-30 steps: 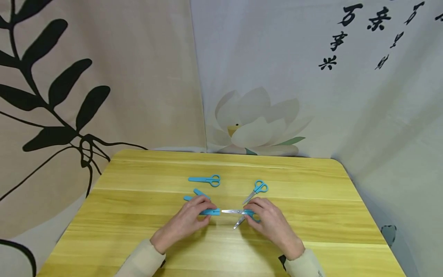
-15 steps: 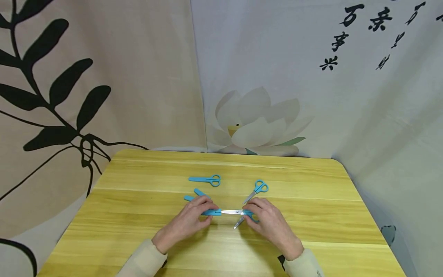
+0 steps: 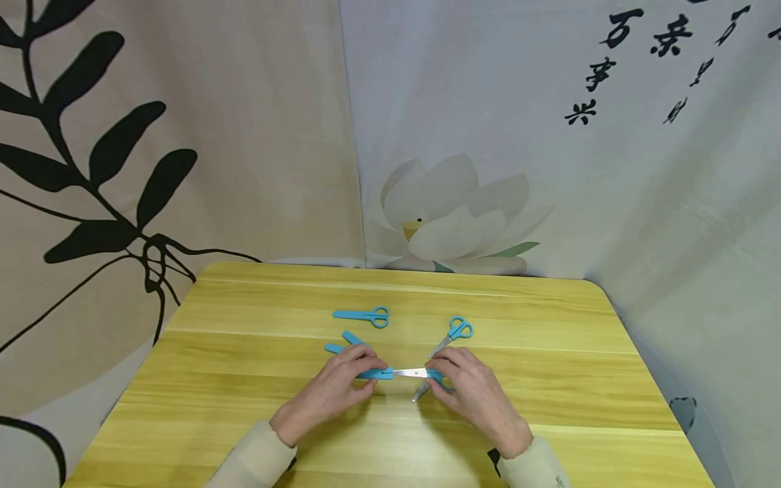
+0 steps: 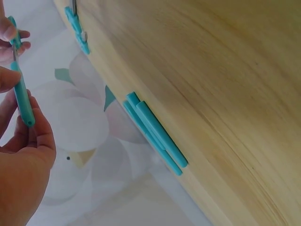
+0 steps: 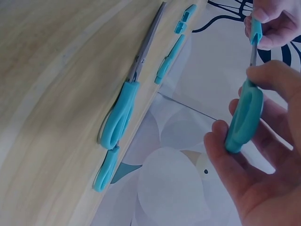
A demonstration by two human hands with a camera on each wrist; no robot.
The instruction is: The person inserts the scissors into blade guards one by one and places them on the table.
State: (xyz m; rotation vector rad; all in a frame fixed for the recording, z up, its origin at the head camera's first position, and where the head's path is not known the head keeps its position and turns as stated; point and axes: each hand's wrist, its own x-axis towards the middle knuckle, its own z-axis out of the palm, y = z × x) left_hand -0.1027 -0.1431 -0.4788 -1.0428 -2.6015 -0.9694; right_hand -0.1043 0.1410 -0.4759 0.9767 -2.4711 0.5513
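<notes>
My left hand [image 3: 329, 388] pinches a blue scissors sheath [image 3: 383, 374] between thumb and fingers, its mouth facing right. My right hand [image 3: 478, 393] grips a pair of scissors [image 3: 413, 373] by its blue handles [image 5: 247, 115], with the blades pointing left. The blade tips are inside the sheath's mouth, and most of the metal still shows between the two hands. Both pieces are held above the table. In the left wrist view the closed end of the sheath [image 4: 26, 106] points toward the camera.
On the wooden table [image 3: 549, 339] lie a sheathed pair of scissors [image 3: 360, 315], an unsheathed pair [image 3: 457, 330], and another pair [image 3: 421, 391] partly hidden by my right hand. Two loose sheaths [image 3: 333, 348] lie behind my left hand. A printed curtain [image 3: 293, 135] hangs behind.
The scissors and the sheath have come together: the small gap at the blade tips has gone, and less blade shows. My right hand has shifted slightly left, my left hand slightly right.
</notes>
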